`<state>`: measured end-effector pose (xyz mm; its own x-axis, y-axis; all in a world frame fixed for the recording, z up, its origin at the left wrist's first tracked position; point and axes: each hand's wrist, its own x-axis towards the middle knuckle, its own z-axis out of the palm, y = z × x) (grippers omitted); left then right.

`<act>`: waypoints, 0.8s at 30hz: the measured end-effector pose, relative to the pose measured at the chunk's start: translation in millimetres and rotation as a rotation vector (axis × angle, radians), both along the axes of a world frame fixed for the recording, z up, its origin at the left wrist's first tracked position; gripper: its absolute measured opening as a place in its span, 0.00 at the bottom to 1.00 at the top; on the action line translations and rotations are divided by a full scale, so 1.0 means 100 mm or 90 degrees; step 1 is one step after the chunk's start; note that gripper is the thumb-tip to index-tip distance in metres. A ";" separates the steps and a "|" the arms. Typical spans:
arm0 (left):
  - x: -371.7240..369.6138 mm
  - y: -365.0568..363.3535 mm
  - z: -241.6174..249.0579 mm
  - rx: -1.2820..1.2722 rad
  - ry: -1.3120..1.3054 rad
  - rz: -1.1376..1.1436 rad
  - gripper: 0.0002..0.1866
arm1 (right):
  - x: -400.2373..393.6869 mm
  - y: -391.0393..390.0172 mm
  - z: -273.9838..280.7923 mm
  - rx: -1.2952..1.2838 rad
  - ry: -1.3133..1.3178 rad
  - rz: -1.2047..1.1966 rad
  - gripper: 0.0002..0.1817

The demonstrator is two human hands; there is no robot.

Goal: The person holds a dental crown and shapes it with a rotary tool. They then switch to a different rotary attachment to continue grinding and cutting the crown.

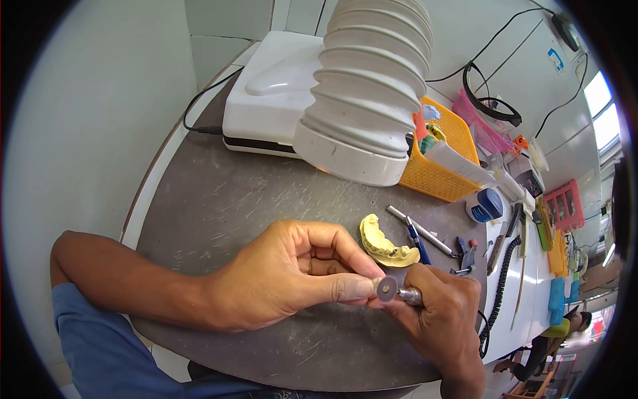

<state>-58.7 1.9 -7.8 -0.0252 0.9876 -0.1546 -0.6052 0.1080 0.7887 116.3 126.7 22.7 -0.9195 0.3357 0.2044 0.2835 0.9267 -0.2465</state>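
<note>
My left hand point(299, 276) comes in from the left and pinches a small pale piece point(377, 282) between thumb and fingertips; its shape is mostly hidden. My right hand point(435, 306) is wrapped round a metal rotary handpiece point(410, 296). A round grey disc point(387, 289) on the handpiece's tip is right beside the small piece; whether they touch is unclear. Just beyond my hands, a yellow dental cast point(382, 246) lies on the dark grey work surface point(219, 206).
A white ribbed hose point(365, 93) hangs over the bench before a white machine point(272, 86). Pens point(417, 239), a blue-labelled jar point(485, 205) and a yellow basket point(438, 176) are at the right. A black coiled cord point(498, 286) runs nearby. Another person point(555, 339) is farther back.
</note>
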 end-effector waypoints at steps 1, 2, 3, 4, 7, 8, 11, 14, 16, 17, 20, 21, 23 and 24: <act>0.00 0.00 0.00 -0.002 -0.001 -0.001 0.05 | 0.00 0.00 0.00 0.001 0.003 0.002 0.25; 0.00 0.00 0.00 -0.005 -0.003 -0.003 0.05 | 0.00 0.00 0.00 0.001 0.003 0.002 0.25; 0.00 0.00 0.00 -0.005 -0.003 -0.003 0.05 | 0.00 0.00 0.00 -0.002 0.004 0.000 0.26; 0.00 0.00 0.01 -0.006 0.000 -0.003 0.05 | -0.01 0.00 0.00 -0.005 0.005 -0.001 0.26; 0.00 0.00 0.01 -0.007 0.001 -0.004 0.05 | -0.01 0.00 0.01 -0.002 0.002 0.002 0.26; 0.00 0.00 0.01 -0.005 -0.002 -0.006 0.05 | -0.01 0.00 0.01 -0.002 0.002 0.003 0.26; 0.00 0.00 0.01 -0.002 -0.009 -0.008 0.05 | 0.00 0.00 0.01 -0.004 -0.008 0.004 0.26; -0.01 0.00 0.01 -0.001 -0.002 -0.013 0.05 | 0.00 0.00 0.01 -0.003 0.000 0.004 0.26; -0.01 0.00 0.02 -0.002 -0.001 -0.012 0.05 | -0.01 -0.01 0.02 -0.010 -0.006 0.005 0.25; -0.01 0.00 0.02 -0.002 -0.001 -0.011 0.05 | -0.01 0.00 0.02 -0.010 -0.006 0.005 0.25; 0.00 0.00 0.01 -0.001 -0.003 -0.007 0.05 | 0.00 0.00 0.02 -0.006 -0.008 0.006 0.25; 0.00 0.00 0.02 -0.001 -0.003 -0.008 0.05 | 0.00 0.00 0.02 -0.006 -0.010 0.006 0.25; 0.00 0.00 0.02 -0.007 0.003 -0.007 0.05 | 0.00 0.00 0.03 -0.007 -0.012 0.006 0.25; 0.00 0.00 0.02 -0.007 0.003 -0.008 0.05 | 0.00 0.00 0.03 -0.003 -0.008 0.005 0.25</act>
<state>-59.0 1.5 -5.6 -0.0143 0.9861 -0.1655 -0.6003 0.1239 0.7901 116.0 126.4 25.4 -0.9246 0.3294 0.1912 0.2796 0.9279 -0.2466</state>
